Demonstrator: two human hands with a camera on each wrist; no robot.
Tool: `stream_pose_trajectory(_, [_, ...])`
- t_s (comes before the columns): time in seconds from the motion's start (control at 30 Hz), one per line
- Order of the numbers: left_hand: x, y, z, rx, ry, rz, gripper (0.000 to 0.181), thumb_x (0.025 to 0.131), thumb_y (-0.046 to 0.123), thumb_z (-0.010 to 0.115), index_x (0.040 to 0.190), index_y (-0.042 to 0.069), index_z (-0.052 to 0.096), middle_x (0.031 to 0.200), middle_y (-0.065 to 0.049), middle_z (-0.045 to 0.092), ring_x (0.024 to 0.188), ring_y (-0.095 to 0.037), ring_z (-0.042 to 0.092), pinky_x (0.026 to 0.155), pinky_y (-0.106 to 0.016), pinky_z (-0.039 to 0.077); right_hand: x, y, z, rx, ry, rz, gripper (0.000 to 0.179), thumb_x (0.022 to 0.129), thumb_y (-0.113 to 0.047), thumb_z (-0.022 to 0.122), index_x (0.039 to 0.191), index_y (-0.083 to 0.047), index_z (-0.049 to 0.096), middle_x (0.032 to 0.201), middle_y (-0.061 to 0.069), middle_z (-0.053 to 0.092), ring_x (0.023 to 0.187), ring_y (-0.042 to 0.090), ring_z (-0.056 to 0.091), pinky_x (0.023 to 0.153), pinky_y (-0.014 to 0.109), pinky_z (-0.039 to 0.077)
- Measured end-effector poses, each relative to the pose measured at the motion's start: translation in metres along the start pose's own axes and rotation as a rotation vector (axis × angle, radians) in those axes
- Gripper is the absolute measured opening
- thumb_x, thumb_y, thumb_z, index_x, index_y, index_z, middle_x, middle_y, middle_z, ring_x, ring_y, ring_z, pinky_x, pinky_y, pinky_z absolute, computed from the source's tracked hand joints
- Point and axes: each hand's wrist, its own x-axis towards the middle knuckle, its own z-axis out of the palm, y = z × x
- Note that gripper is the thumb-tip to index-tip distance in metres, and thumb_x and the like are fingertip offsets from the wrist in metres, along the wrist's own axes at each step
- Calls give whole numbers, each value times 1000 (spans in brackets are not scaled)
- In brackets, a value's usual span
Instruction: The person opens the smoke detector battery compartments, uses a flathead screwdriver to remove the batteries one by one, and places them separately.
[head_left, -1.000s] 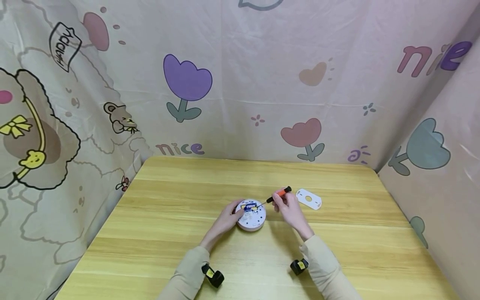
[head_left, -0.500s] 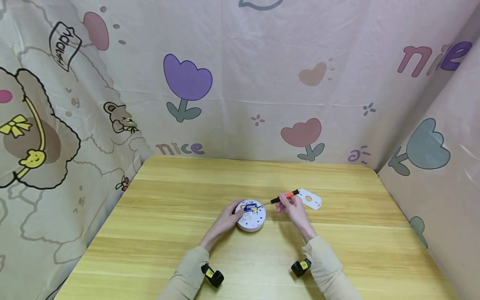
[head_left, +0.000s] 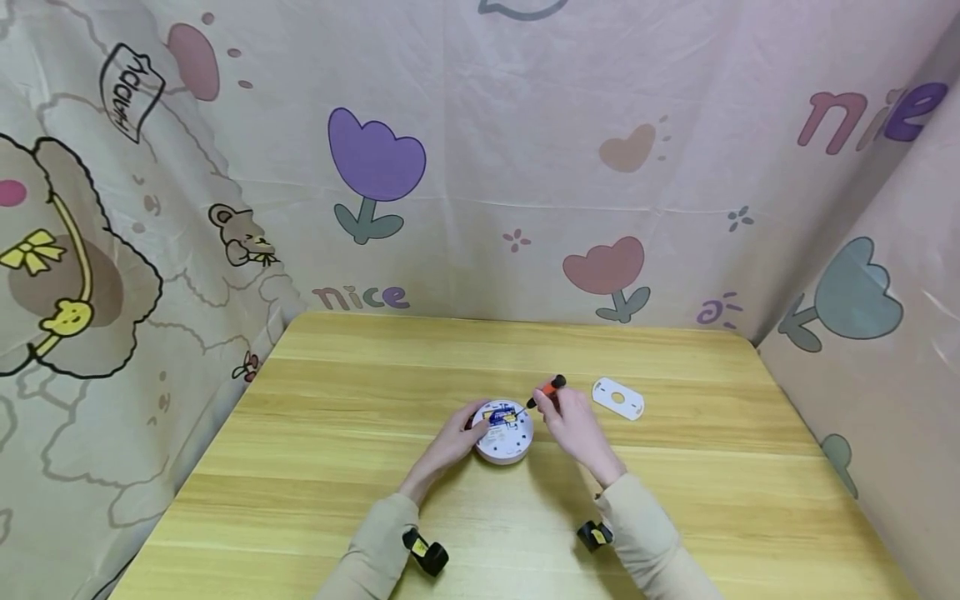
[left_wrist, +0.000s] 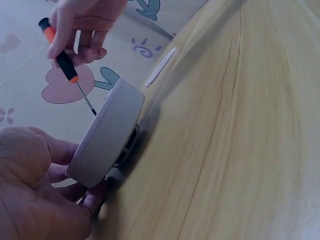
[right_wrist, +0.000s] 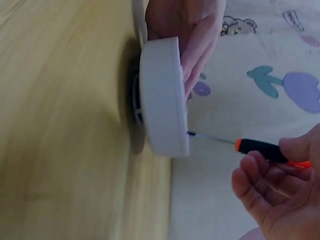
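A round white device that looks like a smoke alarm stands on the table with its flat face up. That face bears a blue and yellow patch and several dark marks. My left hand grips its left side, thumb on the face and fingers underneath. A black and orange screwdriver is pinched in my right hand, the thumb lying along the handle. Its thin tip meets the face near the patch; whether it sits in a screw is too small to tell. Dark slotted parts show below the white body.
A white plate with rounded ends and a round hole lies right of my right hand. Black wrist cameras are strapped at both cuffs. Printed cloth hangs behind and beside the wooden table.
My right hand shifts slightly right, then back left, and the screwdriver handle swings with it and stands steeper now. The tip stays by the patch; my left hand holds still.
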Motion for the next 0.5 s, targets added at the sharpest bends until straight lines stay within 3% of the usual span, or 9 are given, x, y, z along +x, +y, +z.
stream_pose_trajectory(0.17, [0, 1, 2, 7, 7, 0, 49, 103, 11, 50, 149, -5, 41, 154, -29, 41, 147, -47, 33, 125, -61, 21, 3, -7, 1, -26, -29, -1, 18, 102, -13, 56, 94, -1, 67, 69, 5, 59, 54, 8, 45, 47, 20, 38])
stream_pose_trajectory(0.33, [0, 3, 3, -2, 19, -4, 48, 103, 10, 50, 148, -6, 42, 154, -30, 41, 148, -48, 31, 125, -62, 20, 6, 1, -2, 142, -17, 130, 20, 103, -12, 55, 91, 1, 65, 73, 20, 64, 56, 12, 54, 49, 20, 44])
stream_pose_trajectory(0.5, [0, 2, 3, -17, 7, -15, 48, 104, 10, 49, 149, -4, 42, 156, -29, 40, 148, -47, 30, 126, -62, 19, 7, 11, -7, 259, -13, 187, 22, 103, -11, 54, 94, 5, 65, 81, 28, 66, 59, 16, 60, 53, 24, 53])
